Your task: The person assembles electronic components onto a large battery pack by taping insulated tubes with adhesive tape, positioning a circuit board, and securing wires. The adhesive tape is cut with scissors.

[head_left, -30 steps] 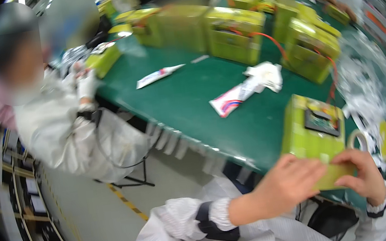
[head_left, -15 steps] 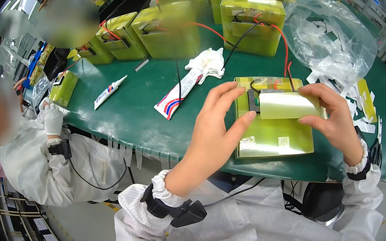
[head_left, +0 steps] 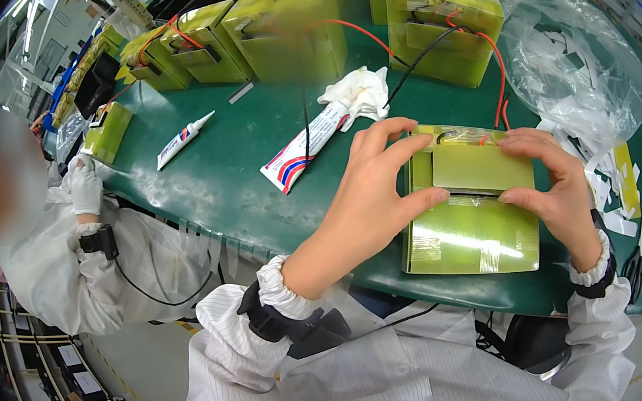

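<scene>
A yellow-green wrapped battery pack (head_left: 468, 239) lies near the table's front edge. Against its upper part rests a smaller stiff yellow-green sheet (head_left: 480, 166), which covers most of the black piece seen there earlier. My left hand (head_left: 380, 184) grips the sheet's left end, thumb at its lower corner and fingers at its upper one. At the right end, my right hand (head_left: 549, 174) holds it between thumb and bent fingers. Clear tape crosses the pack. A red lead (head_left: 498, 80) runs at the far side of the pack.
Beyond my left hand lie a white adhesive tube (head_left: 302, 150), a crumpled white cloth (head_left: 362, 94) and a smaller tube (head_left: 182, 142). Larger wrapped packs (head_left: 441, 30) stand at the back. A clear plastic bag (head_left: 574, 61) and paper scraps (head_left: 613, 198) are at right. A gloved co-worker's hand (head_left: 84, 187) is at left.
The sheet, earlier tilted and raised, now lies flatter against the pack, over the black piece. Both hands have closed in on its ends. The view has shifted slightly.
</scene>
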Tool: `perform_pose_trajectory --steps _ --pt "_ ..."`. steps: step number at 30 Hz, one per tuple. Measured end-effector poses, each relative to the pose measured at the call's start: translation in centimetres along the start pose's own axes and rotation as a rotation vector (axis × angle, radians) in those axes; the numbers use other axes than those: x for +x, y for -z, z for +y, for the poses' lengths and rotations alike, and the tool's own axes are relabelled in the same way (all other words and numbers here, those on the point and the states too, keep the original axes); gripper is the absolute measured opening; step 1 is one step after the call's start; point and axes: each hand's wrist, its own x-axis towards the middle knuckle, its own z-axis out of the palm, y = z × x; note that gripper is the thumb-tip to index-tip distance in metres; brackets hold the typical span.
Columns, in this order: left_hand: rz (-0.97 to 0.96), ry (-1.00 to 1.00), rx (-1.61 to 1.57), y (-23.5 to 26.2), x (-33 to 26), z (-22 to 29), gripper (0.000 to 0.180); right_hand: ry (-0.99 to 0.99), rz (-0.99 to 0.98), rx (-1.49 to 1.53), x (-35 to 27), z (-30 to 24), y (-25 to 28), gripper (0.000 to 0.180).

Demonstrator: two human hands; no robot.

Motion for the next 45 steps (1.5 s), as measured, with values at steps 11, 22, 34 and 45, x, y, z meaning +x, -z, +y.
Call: perform_pose_trajectory --steps 11,22,34,45 --pt "-0.054 -0.084 0.007 0.2 1.0 -0.5 0.048 0.037 0.048 0.013 0.0 1.1 -0.5 0.047" --pt "-0.107 -0.111 -0.058 -0.2 1.9 -0.8 0.045 0.054 0.075 0.069 -0.8 1.4 -0.3 0.042" --pt "-0.162 0.006 -0.255 0.1 2.0 -0.9 0.052 0.093 0.156 0.212 -0.9 2.1 -1.4 0.038" --pt "-0.085 -0.106 -0.016 0.0 1.4 -0.6 0.047 0.22 0.127 0.198 -1.1 2.3 -1.8 0.043"
